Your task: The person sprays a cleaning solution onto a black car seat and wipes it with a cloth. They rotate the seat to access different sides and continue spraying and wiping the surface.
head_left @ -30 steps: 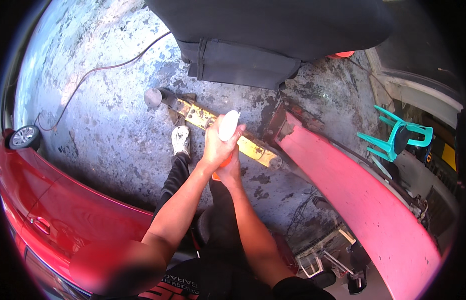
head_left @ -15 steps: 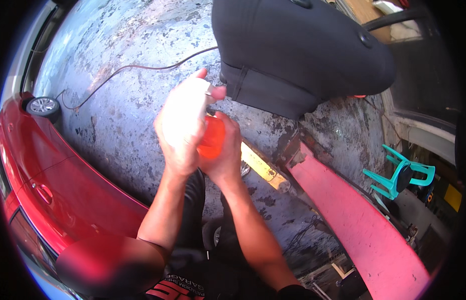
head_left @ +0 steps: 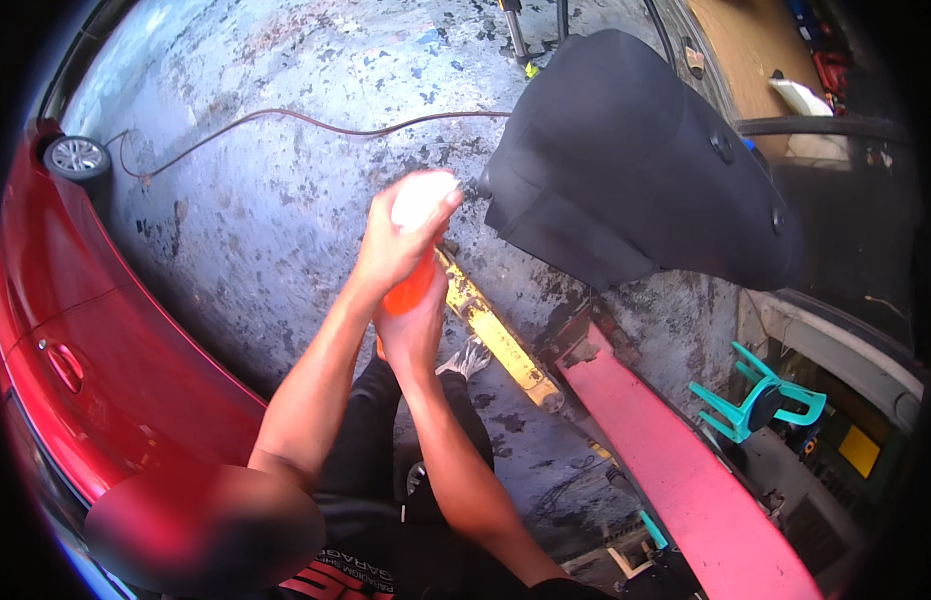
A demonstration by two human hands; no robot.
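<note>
An orange bottle (head_left: pixel 409 286) stands tilted between my two hands, in front of my body. Wrapped round its upper part, my left hand (head_left: pixel 393 238) has a white top (head_left: pixel 425 198) at its fingers; glare washes that top out, so its exact form is unclear. Lower down, my right hand (head_left: pixel 417 325) grips the orange body from below. Just beyond my hands to the right is a large black panel-like piece (head_left: pixel 625 160) with round fittings; a small gap separates it from the white top.
A red car (head_left: pixel 135 350) fills the left side. A yellow bar (head_left: pixel 500 345) and a long pink-red beam (head_left: pixel 685 460) run along the right of my legs. Across the worn floor trails a thin brown hose (head_left: pixel 295 113). A teal stool (head_left: pixel 760 395) is at the right.
The view has shifted, and the black piece now appears farther right. My hands still hold the bottle, with the left hand turned over its top and less white showing.
</note>
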